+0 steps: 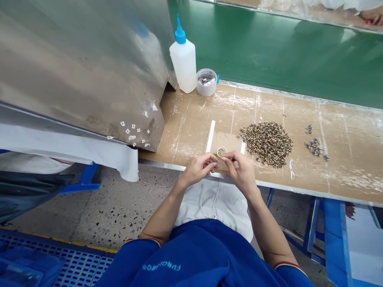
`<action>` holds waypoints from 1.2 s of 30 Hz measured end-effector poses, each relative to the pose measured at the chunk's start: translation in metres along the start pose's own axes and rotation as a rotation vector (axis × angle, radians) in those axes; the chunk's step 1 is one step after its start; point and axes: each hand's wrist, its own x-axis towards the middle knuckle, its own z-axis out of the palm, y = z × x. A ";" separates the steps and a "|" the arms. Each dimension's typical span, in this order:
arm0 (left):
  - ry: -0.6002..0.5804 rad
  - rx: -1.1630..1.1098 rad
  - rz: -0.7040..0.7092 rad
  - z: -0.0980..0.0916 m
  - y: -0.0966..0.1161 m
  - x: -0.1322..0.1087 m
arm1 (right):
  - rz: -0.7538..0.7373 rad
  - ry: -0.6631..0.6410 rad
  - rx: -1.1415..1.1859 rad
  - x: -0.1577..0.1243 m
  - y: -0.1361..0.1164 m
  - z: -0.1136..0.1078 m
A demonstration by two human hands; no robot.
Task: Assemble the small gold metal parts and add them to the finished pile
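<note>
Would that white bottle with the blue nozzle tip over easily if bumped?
The white plastic bottle probably would: it stands tall on a narrow base. Its thin-looking, translucent walls suggest it is light and squeezable, though its fill level is hard to tell.

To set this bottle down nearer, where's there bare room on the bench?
Bare cardboard on the bench shows between the bottle and the white strip, and past the blue-grey parts toward the right end. It's crowded centrally: left hand, right hand, card, bead heap.
</note>
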 end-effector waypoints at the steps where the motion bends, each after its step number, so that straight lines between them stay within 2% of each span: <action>1: -0.003 0.000 0.001 0.000 0.000 0.000 | -0.004 -0.002 -0.007 0.000 0.000 0.001; 6: 0.003 0.009 0.006 -0.001 -0.001 -0.001 | -0.025 0.023 0.055 0.000 0.003 0.001; 10: 0.006 -0.002 0.011 -0.001 -0.002 0.000 | -0.010 0.141 0.089 0.003 0.009 -0.004; 13: 0.004 -0.015 0.011 -0.002 -0.003 0.000 | -0.055 0.200 0.044 0.008 0.014 -0.007; 16: 0.009 -0.009 0.016 -0.002 -0.003 -0.001 | -0.112 0.126 -0.034 0.013 0.019 -0.005; 22: 0.014 -0.002 0.032 -0.004 -0.003 -0.001 | -0.134 -0.003 -0.207 0.020 0.024 -0.004; 27: 0.022 0.001 0.045 -0.006 -0.004 0.000 | -0.130 -0.078 -0.235 0.022 0.022 -0.009; 33: 0.035 0.016 0.038 -0.006 0.000 0.000 | -0.137 -0.050 -0.084 0.021 0.020 0.001; 36: 0.042 0.006 0.036 -0.006 0.001 -0.001 | -0.111 0.014 -0.061 0.015 0.022 -0.004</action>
